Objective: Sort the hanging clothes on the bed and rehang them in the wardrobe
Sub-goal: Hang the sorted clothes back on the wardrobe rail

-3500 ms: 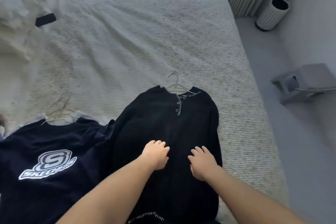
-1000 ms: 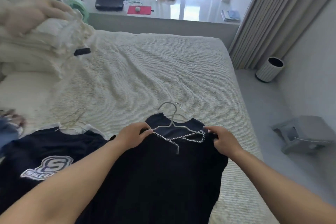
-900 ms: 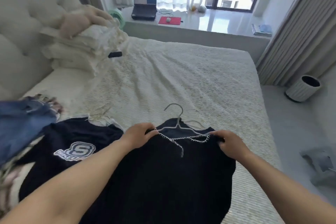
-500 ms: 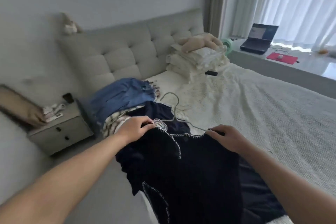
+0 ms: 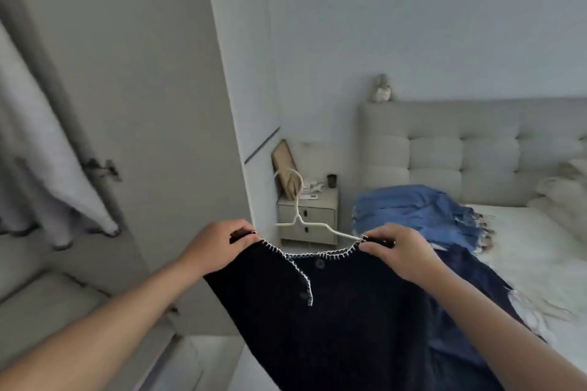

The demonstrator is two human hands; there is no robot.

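Observation:
A black knit top [image 5: 333, 311] with white stitched trim hangs in the air on a white hanger [image 5: 300, 219]. My left hand [image 5: 216, 247] grips its left shoulder and my right hand [image 5: 397, 254] grips its right shoulder. The hanger's hook points up between my hands. On the bed [image 5: 524, 251] to the right lies a blue pile of clothes [image 5: 419, 213], with a dark navy garment [image 5: 470, 292] below it. The open wardrobe door [image 5: 143, 105] stands at the left, and a pale garment [image 5: 41, 149] hangs at the far left.
A small bedside cabinet [image 5: 309, 216] with little items on top stands between the wardrobe and the padded headboard [image 5: 460, 149]. Folded pale bedding [image 5: 562, 190] is stacked at the right edge. A light drawer or shelf front [image 5: 41, 311] sits low at the left.
I have lifted the black top off the bed by its shoulders and turned left, from the bed and window to the wardrobe side. Both hands keep their grip.

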